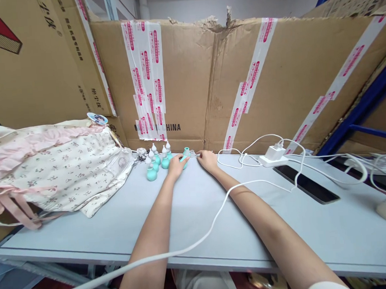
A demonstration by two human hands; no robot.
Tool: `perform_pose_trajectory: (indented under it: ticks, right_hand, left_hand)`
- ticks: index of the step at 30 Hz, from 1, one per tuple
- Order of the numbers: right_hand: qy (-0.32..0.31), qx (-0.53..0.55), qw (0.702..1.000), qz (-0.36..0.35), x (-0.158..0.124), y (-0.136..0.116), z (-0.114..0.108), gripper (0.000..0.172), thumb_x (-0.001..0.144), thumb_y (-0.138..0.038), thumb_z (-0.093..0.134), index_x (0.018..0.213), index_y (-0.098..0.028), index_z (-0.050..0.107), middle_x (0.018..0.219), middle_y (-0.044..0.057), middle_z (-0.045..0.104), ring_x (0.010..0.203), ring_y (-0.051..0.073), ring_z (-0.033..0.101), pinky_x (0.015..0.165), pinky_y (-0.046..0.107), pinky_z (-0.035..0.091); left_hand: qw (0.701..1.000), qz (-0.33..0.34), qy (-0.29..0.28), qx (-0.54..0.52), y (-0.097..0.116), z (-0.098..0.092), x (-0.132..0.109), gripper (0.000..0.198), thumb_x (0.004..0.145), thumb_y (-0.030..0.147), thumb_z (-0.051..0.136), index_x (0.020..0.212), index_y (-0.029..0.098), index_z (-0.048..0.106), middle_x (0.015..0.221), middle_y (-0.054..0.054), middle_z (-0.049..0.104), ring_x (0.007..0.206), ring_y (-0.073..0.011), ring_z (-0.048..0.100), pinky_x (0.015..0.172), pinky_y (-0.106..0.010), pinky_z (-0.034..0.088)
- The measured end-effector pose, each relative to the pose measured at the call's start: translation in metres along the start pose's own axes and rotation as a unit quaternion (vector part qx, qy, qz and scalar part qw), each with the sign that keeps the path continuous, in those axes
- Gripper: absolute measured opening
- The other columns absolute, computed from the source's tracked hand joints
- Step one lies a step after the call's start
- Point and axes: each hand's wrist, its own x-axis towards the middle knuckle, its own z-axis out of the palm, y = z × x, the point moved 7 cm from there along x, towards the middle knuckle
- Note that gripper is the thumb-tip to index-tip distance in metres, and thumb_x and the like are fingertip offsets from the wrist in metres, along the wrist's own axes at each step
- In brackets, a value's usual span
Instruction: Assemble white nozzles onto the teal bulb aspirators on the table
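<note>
My left hand (175,166) is closed around a small turquoise bottle (186,152) with an open neck, near the back of the table. My right hand (208,161) is just to its right. Its fingers come together at a small clear piece (192,153) beside the bottle; the exact grip is too small to see well. Left of my left hand stand several round turquoise bottles (151,173). Among and behind them are several white gourd-shaped pieces (154,147) with pointed tips.
A floral cloth bag (57,170) lies at the left. A white cable (199,240) crosses over both forearms. At the right are a white charger on a power strip (274,156), a black phone (306,183) and tangled cables. Cardboard (182,84) walls the table's back.
</note>
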Motion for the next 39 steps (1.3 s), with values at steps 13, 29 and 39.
perform_pose_trajectory:
  ticks: [13, 29, 39]
  right_hand:
    - [0.01, 0.021, 1.0, -0.02, -0.0019, -0.004, -0.001, 0.033, 0.084, -0.019, 0.044, 0.115, -0.023, 0.055, 0.11, 0.005, 0.067, 0.097, 0.019, 0.061, 0.079, 0.028, 0.042]
    - [0.012, -0.011, 1.0, -0.015, -0.0017, -0.0078, -0.002, 0.023, 0.084, -0.031, 0.048, 0.095, -0.025, 0.067, 0.1, 0.004, 0.071, 0.092, 0.02, 0.064, 0.076, 0.027, 0.042]
    - [-0.002, -0.034, 0.999, -0.012, -0.001, -0.0072, 0.0013, 0.022, 0.086, -0.029, 0.048, 0.098, -0.023, 0.065, 0.102, 0.005, 0.07, 0.094, 0.019, 0.064, 0.076, 0.027, 0.042]
  left_hand:
    - [1.0, -0.005, 0.004, -0.002, 0.0008, -0.0019, -0.0006, 0.03, 0.079, 0.039, 0.057, 0.088, 0.013, 0.068, 0.092, -0.009, 0.07, 0.086, -0.0195, 0.06, 0.082, -0.029, 0.043]
    - [1.0, 0.007, 0.002, 0.011, 0.003, -0.0018, -0.0015, 0.03, 0.08, 0.039, 0.055, 0.09, 0.014, 0.068, 0.092, -0.008, 0.069, 0.087, -0.0196, 0.059, 0.082, -0.029, 0.043]
    - [1.0, -0.004, 0.003, -0.003, 0.0022, -0.0018, -0.0017, 0.029, 0.079, 0.038, 0.057, 0.09, 0.014, 0.068, 0.094, -0.008, 0.07, 0.088, -0.0197, 0.06, 0.083, -0.03, 0.043]
